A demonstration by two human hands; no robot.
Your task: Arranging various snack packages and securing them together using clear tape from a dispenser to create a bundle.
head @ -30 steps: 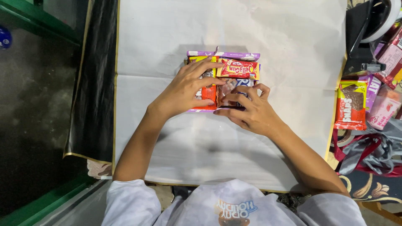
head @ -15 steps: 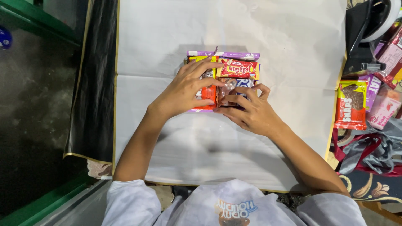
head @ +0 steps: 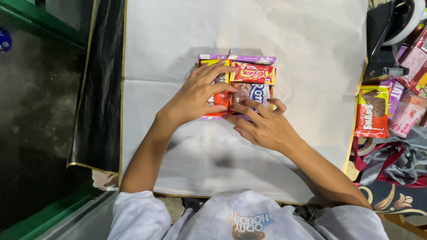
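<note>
Both hands press flat on a cluster of snack packets lying on a white paper sheet, toward its far edge, about mid-width. Left hand lies over the cluster's left half, fingers spread and released, gripping nothing. Right hand sits at the near right edge of the cluster, fingers extended, tips touching the packets, also grasping nothing. A red packet lies on top at the cluster's far right. Off the sheet's right edge: a red-and-brown snack bag, a pink packet, grey ribbon.
</note>
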